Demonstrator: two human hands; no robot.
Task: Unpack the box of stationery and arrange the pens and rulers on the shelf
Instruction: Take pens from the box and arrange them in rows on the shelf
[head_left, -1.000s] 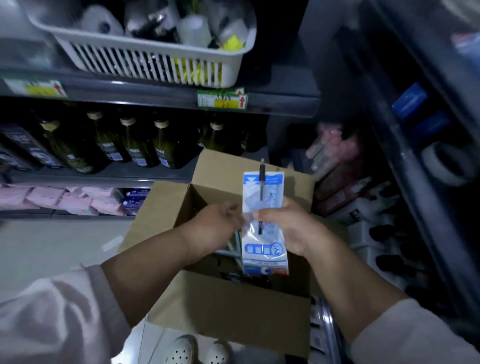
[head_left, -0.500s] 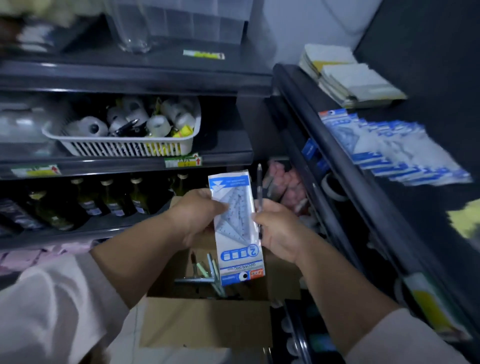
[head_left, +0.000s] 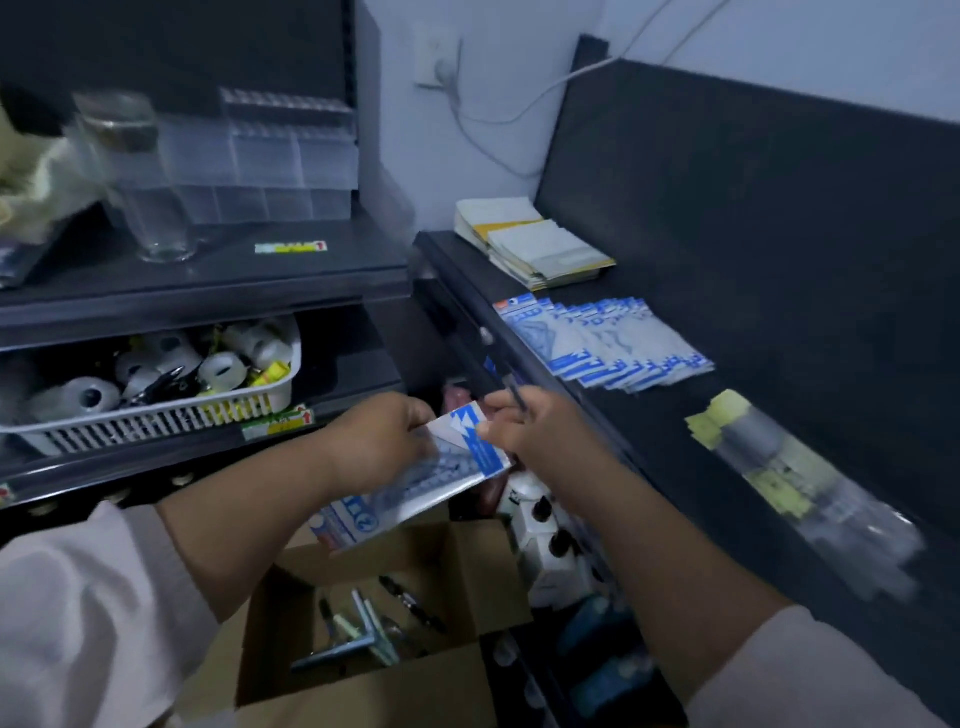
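Observation:
My left hand (head_left: 382, 441) grips a blue-and-white ruler set packet (head_left: 415, 486), tilted with its top end up to the right. My right hand (head_left: 530, 426) pinches that top end and also holds a dark pen (head_left: 511, 387) that sticks up and to the left. Both hands hover above the open cardboard box (head_left: 467, 566), where several pens (head_left: 363, 629) lie on the bottom. On the dark shelf (head_left: 649, 431) to the right, a fanned row of matching ruler packets (head_left: 602, 340) lies flat.
A stack of yellow-white notebooks (head_left: 535, 249) sits at the shelf's far end; clear packets with yellow labels (head_left: 795, 473) lie nearer. On the left shelving stand a white basket of tape rolls (head_left: 156, 384), a glass (head_left: 140, 176) and clear plastic organisers (head_left: 270, 156).
My view has swung up and right from the box to the right-hand shelf. The ruler packet went from upright to tilted, and both hands rose with it.

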